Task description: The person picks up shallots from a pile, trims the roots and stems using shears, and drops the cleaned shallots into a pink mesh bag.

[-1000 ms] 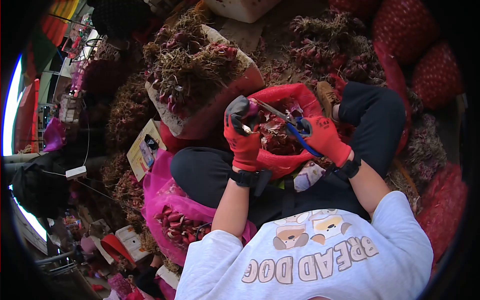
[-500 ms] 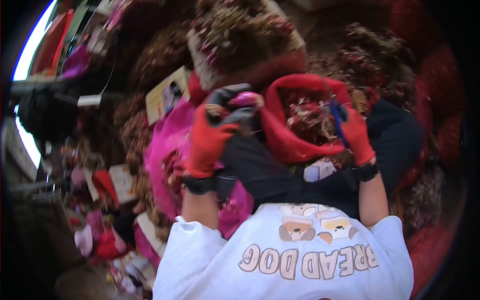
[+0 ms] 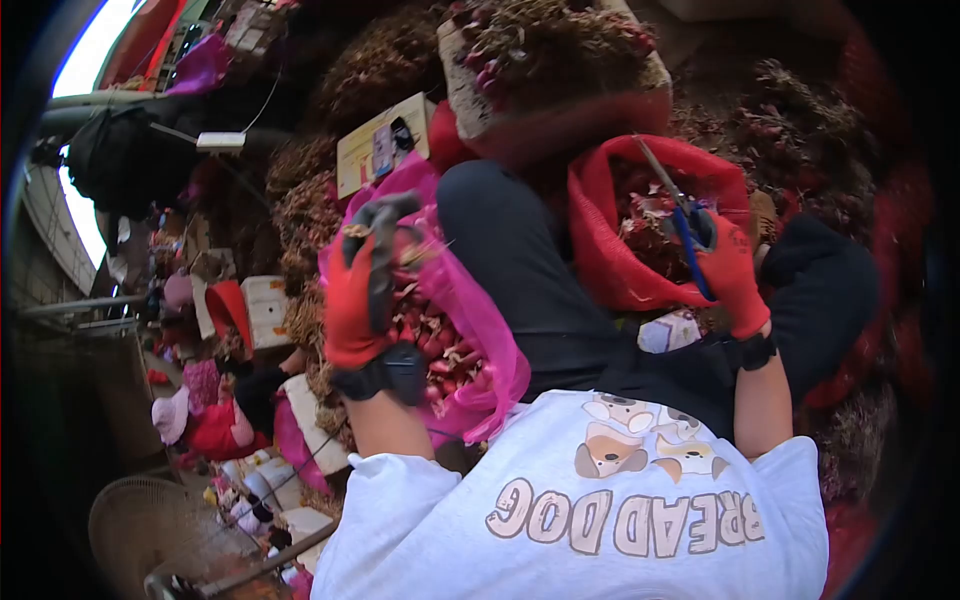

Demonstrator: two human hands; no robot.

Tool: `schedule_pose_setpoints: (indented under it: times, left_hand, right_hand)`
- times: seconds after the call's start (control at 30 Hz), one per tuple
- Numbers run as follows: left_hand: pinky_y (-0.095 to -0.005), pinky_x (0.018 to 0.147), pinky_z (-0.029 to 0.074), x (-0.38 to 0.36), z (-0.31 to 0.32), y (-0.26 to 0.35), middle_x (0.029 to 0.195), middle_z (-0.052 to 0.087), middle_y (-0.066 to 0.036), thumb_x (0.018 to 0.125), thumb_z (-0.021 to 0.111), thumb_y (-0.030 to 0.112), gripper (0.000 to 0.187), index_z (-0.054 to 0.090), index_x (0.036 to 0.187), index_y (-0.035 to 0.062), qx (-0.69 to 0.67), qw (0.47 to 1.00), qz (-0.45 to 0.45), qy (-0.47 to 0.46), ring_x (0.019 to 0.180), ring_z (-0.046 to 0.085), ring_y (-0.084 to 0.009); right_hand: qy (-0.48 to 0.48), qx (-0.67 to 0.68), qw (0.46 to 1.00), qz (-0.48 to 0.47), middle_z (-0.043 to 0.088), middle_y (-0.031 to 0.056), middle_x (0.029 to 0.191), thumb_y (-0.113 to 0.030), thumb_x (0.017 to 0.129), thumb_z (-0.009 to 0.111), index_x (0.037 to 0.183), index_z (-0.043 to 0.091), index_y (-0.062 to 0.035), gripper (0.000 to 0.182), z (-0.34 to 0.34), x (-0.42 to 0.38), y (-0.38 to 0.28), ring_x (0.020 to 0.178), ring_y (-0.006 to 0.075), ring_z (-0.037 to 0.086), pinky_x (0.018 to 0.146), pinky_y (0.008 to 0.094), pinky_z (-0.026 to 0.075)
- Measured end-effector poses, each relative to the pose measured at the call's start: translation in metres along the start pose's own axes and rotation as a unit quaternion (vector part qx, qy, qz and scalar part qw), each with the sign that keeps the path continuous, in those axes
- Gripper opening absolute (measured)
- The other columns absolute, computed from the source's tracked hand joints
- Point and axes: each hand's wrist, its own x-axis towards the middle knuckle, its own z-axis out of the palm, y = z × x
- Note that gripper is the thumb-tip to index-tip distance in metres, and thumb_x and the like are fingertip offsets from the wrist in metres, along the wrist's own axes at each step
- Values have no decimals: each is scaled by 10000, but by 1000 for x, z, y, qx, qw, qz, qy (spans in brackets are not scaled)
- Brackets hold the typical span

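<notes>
My left hand [image 3: 365,280], in a red and grey glove, is over the pink mesh bag [image 3: 480,330] with its fingers stretched apart. A blurred tan and pinkish piece [image 3: 413,250] shows just beside its fingers, and a small tan bit [image 3: 355,231] shows at the glove. Trimmed shallots [image 3: 440,345] fill the bag below. My right hand [image 3: 725,265], gloved alike, is closed around the blue handles of scissors [image 3: 688,245], blades pointing up and left. It is at the right side of a red mesh bag [image 3: 600,270] holding scraps and trimmings [image 3: 650,225].
A white foam box [image 3: 560,125] heaped with dried shallot bunches [image 3: 550,45] stands ahead. Left of it a phone [image 3: 402,135] lies on a cardboard lid [image 3: 360,160]. More bunches [image 3: 800,130] are piled right. A person in a pink hat [image 3: 170,415] sits far left, near a fan [image 3: 140,520].
My left hand has moved left over the pink bag, and its fingers have opened from the shallot they held. The right hand still grips the scissors. The view has shifted.
</notes>
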Motion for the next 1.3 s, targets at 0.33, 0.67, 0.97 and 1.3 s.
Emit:
schedule_pose_setpoints:
  times: [0.33,0.67,0.97,1.3]
  left_hand:
    - [-361,1031,351,92,249,-31,1314,472,-181,1003,353,355,513,370,1363,-9,-371,896,13,-245,1187,481,-266]
    - [-353,1011,402,80,257,-53,1353,433,-110,973,449,161,448,337,1392,49,-643,676,-91,-349,1204,477,-189]
    - [-289,857,487,68,264,-36,1165,585,-83,795,548,-45,417,528,1209,-7,-444,831,-84,-326,1036,577,-146]
    - [-268,832,478,67,281,-71,1079,623,-72,717,686,-32,506,533,1198,-2,-161,953,78,-243,986,581,-129]
  right_hand:
    - [-17,491,854,169,618,-27,855,-146,855,654,1074,616,-47,243,-3,6,1,707,25,552,568,174,417]
    - [31,471,869,149,617,32,799,-149,841,658,990,606,-28,199,-6,14,27,677,95,588,594,219,484]
    - [-29,637,734,234,624,61,860,-171,879,604,1071,591,7,262,2,-5,53,711,110,606,636,229,501]
    - [35,453,882,127,644,42,881,-143,859,612,1076,596,6,263,-3,17,40,775,93,615,702,211,492]
